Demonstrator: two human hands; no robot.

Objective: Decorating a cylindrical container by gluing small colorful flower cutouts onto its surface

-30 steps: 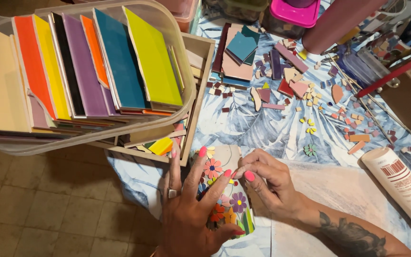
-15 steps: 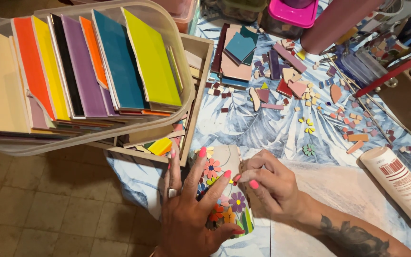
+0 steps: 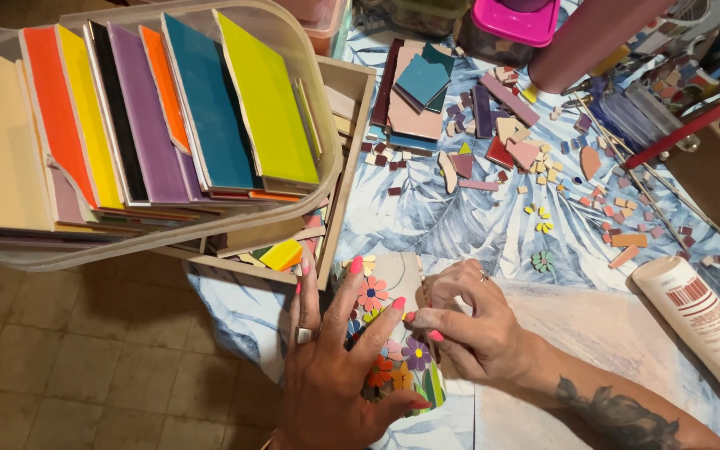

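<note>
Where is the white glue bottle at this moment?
In the head view, the white glue bottle lies on its side at the right edge of the table, right of the right hand, below the scattered tile pieces.

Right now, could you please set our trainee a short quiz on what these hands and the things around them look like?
1. True or false: the left hand lies spread on the flowered piece.
2. Which tile stands rightmost in the clear tub: A black, B lime, C orange?
3. What lies by the table's right edge?

Key:
1. True.
2. B.
3. A white bottle, on its side. The right hand pinches at the piece's edge.
</note>
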